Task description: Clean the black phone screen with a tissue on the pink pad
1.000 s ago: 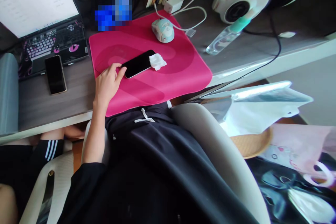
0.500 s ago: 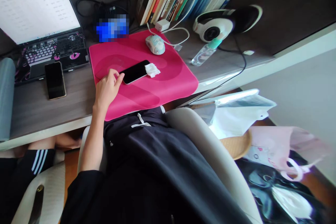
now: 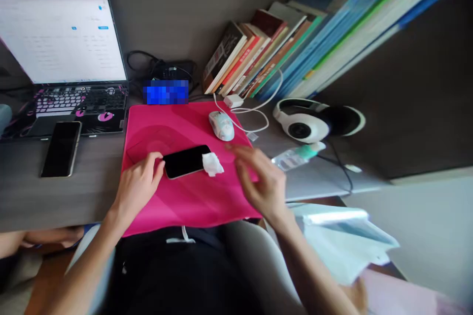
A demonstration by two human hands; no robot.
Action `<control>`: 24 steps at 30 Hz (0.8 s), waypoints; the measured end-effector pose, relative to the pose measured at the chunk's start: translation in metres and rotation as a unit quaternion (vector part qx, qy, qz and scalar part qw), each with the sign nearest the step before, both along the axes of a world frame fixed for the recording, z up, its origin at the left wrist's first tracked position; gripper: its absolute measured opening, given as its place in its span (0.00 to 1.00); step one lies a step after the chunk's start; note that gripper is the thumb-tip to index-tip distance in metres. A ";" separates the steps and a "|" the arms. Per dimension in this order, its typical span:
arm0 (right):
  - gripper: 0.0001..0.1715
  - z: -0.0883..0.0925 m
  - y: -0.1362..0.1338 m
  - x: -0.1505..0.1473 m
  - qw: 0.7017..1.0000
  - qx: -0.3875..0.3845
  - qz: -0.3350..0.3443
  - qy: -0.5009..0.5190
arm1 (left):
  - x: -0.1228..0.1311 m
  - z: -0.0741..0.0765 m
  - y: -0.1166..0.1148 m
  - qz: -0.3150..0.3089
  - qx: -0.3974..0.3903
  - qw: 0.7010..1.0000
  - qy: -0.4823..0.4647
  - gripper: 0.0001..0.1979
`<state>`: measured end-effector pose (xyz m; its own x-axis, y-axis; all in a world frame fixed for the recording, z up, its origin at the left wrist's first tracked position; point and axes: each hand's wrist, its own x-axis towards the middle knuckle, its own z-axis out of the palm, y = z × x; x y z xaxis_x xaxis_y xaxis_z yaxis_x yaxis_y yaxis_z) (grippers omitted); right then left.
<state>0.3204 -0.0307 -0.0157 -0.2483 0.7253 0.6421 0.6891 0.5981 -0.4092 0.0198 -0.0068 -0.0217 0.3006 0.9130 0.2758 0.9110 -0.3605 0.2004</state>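
A black-screened smartphone (image 3: pixel 186 161) lies on a pink desk mat (image 3: pixel 185 202). My left hand (image 3: pixel 142 179) pinches its left end between thumb and fingers. On the phone's right end rests a crumpled white tissue (image 3: pixel 212 164), partly hanging over onto the mat. My right hand (image 3: pixel 260 179) hovers to the right of the tissue, slightly blurred, its thumb and fingers apart with nothing in them. Behind the phone sits a patterned computer mouse (image 3: pixel 221 126). A clear spray bottle with a green top (image 3: pixel 293 158) lies on its side beyond my right hand.
To the left stand an open laptop (image 3: pixel 77 59) and a second phone (image 3: pixel 61 149). White headphones (image 3: pixel 310 125), a charger with a white cable (image 3: pixel 234 101) and a row of books (image 3: pixel 273 49) line the back and right. A plastic bag (image 3: pixel 340 241) hangs beside the desk at lower right.
My right hand has come into view at the right of the tissue. The camera has tilted up, showing more of the books and laptop. My left hand stays at the phone's left end.
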 end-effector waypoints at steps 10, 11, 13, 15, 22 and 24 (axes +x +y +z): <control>0.31 -0.031 0.022 0.004 0.987 -0.022 0.114 -0.115 | 0.007 0.003 0.007 -0.020 -0.046 0.997 0.051 0.39; 0.30 -0.031 0.021 0.004 0.986 -0.031 0.111 -0.121 | 0.007 0.003 0.008 -0.019 -0.055 0.997 0.041 0.37; 0.30 -0.030 0.020 0.002 0.984 -0.055 0.108 -0.133 | 0.006 0.003 0.009 -0.016 -0.067 0.997 0.024 0.34; 0.32 -0.030 0.019 -0.002 0.982 -0.079 0.103 -0.139 | 0.004 0.003 0.010 -0.022 -0.069 0.997 0.015 0.33; 0.34 -0.032 0.030 -0.020 0.981 -0.117 0.072 -0.137 | 0.004 0.008 0.010 -0.037 -0.065 0.997 0.010 0.33; 0.34 -0.034 0.033 -0.024 0.983 -0.110 0.057 -0.133 | 0.004 0.009 0.009 -0.038 -0.062 0.997 0.014 0.33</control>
<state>0.2961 0.0021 -0.0493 -0.4740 0.7974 0.3734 0.7232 0.5945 -0.3514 0.0237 0.0022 -0.0128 0.3755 0.9142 0.1527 0.8880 -0.4020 0.2234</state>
